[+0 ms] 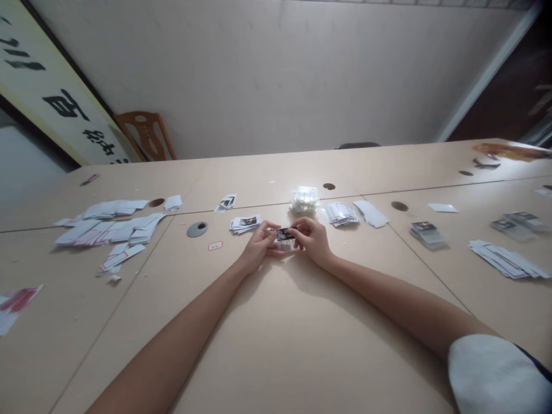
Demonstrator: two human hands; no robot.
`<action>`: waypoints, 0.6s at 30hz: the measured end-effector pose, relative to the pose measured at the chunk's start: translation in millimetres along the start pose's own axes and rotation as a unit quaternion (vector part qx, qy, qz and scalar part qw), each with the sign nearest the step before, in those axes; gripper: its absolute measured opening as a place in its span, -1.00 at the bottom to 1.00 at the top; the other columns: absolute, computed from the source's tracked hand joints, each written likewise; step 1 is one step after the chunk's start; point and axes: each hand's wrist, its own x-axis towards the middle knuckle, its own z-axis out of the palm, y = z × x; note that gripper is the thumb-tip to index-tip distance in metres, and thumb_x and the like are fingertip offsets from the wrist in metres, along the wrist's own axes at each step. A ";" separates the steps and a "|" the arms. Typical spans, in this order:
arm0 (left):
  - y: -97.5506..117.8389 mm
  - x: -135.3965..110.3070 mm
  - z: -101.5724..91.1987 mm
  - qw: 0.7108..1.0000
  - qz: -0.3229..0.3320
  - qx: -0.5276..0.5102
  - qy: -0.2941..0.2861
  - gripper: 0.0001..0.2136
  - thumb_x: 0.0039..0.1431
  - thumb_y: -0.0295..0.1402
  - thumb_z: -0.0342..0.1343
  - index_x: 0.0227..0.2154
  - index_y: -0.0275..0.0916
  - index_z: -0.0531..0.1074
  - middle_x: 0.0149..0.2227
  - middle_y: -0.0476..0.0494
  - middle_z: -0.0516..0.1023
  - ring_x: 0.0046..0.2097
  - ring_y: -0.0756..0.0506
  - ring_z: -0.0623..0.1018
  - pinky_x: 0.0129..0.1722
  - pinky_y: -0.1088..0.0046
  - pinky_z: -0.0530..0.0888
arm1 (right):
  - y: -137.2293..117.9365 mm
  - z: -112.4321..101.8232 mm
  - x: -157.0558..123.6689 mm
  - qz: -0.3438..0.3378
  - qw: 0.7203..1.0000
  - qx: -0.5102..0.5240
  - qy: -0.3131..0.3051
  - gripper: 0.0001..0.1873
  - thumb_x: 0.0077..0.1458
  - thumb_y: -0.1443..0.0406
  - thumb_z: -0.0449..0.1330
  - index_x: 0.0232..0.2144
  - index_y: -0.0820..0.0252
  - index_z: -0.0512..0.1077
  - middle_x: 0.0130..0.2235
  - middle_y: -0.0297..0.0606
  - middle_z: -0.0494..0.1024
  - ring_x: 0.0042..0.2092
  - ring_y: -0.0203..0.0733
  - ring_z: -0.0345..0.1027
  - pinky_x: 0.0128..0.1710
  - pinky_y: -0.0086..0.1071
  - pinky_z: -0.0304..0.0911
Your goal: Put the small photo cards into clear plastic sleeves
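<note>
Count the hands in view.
2: the left hand is at the left side of the dark card, the right hand at its right, both holding it. No others show.

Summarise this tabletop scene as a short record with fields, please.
left hand: holds the dark-printed card at its left
right hand: holds the same card at its right
behind hands: pile of clear plastic
left of hands: picture-topped card stack, spread white paper slips
right of hands: bordered white card stack, plain white card stack
surface: pale wood-toned table
</note>
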 end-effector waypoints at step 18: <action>-1.9 1.0 -0.5 1.000 0.009 0.012 0.002 -0.65 0.07 -0.09 0.20 -0.23 -0.20 0.27 -0.33 0.00 0.47 -0.50 0.11 0.47 -0.43 0.45 0.57 | -3.1 0.3 -0.9 -0.009 1.000 -0.028 0.010 -0.71 0.01 0.09 0.28 -0.44 0.16 0.37 -0.64 -0.42 0.41 -0.65 -0.31 0.31 -0.68 -0.48 0.16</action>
